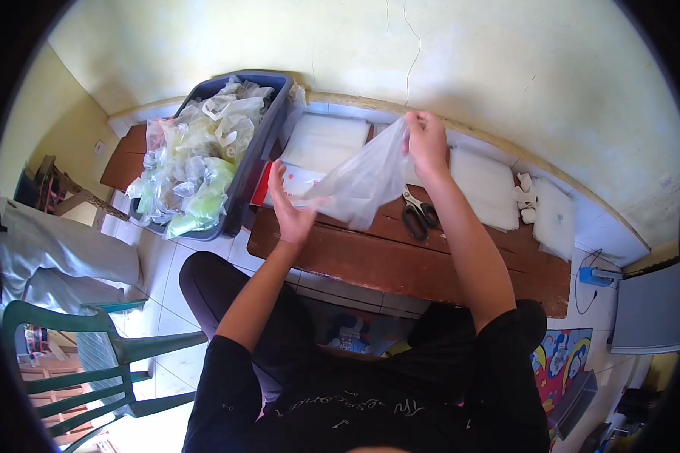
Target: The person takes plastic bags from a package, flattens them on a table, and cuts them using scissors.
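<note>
A translucent plastic bag (366,177) hangs slanting over the wooden bench. My right hand (425,143) is raised and pinches the bag's upper corner. My left hand (291,214) is at the bag's lower left end, its fingers apart and pointing up. Its thumb side overlaps the bag and is slightly blurred. Below the bag, black-handled scissors (417,215) lie on the bench. Behind my left hand is a red and white packet (298,181). Flat stacks of clear plastic bags (329,140) lie toward the wall.
A dark grey tub (261,143) heaped with filled plastic bags (196,158) stands at the left. More flat bags (485,185) and small white pieces (526,198) lie on the bench (340,260) at the right. A green chair (121,355) stands at lower left.
</note>
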A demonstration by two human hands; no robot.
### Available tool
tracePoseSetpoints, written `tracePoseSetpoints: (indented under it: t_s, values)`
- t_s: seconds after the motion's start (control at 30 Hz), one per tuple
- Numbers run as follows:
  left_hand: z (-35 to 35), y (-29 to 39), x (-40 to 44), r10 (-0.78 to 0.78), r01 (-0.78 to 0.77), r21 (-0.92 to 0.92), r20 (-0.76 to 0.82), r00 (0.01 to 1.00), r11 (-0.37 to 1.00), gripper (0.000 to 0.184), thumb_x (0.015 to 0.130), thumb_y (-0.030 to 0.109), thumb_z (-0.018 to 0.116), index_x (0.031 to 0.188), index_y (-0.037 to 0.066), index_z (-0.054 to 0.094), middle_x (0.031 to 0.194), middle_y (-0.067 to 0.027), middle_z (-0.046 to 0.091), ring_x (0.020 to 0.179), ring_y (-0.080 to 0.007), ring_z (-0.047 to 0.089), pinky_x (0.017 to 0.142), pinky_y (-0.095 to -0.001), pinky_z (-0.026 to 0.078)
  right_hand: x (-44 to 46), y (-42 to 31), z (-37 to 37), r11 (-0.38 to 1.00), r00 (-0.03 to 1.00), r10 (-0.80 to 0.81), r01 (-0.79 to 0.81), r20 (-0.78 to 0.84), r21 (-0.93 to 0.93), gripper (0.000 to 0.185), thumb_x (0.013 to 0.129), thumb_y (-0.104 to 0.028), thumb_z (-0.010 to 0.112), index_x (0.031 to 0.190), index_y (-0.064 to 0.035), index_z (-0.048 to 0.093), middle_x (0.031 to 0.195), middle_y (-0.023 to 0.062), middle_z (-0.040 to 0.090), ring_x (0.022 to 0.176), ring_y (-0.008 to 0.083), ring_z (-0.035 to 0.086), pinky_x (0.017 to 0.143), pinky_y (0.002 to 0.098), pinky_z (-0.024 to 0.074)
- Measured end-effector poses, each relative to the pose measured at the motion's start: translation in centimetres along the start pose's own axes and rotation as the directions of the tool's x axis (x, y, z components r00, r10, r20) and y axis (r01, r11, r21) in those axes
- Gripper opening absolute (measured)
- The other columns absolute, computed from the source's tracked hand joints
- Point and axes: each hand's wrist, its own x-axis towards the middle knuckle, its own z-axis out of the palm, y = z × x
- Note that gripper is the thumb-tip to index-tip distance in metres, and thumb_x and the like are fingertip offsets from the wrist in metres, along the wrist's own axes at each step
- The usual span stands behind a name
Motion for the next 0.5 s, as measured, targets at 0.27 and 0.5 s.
tracePoseSetpoints:
  t_s: [0.27, 0.5]
  values:
    - [-1.5, -2.7, -2.7, -0.483, 0.556, -0.021, 0.468, 0.74, 0.831, 0.016, 0.095, 0.013, 0.066, 0.101, -0.002, 0.065, 0.076, -0.0055, 0.067, 0.067, -0.014, 0.065, 0.064, -0.027, 0.051, 1.4, 8.2, -2.4, 0.932, 0.875, 0.346, -0.361, 0.34, -0.02, 0.018, 0.098, -0.019, 0.062, 0.102, -0.0014, 0.058, 0.07, 0.0035, 0.056, 0.053, 0.0124, 0.054, 0.048, 0.0284, 0.043]
    - [-0.1, -4.3, -3.9, -0.729, 0.825, -0.171, 0.396, 0.558, 0.539, 0.012, 0.099, 0.017, 0.061, 0.099, 0.005, 0.063, 0.074, -0.0013, 0.065, 0.062, -0.009, 0.061, 0.058, -0.0235, 0.048, -2.8, 11.0, -4.2, 0.911, 0.824, 0.392, -0.286, 0.409, -0.297, 0.079, 0.083, -0.039, 0.078, 0.138, 0.0041, 0.041, 0.098, 0.0118, 0.064, 0.074, 0.0145, 0.064, 0.064, 0.028, 0.0535]
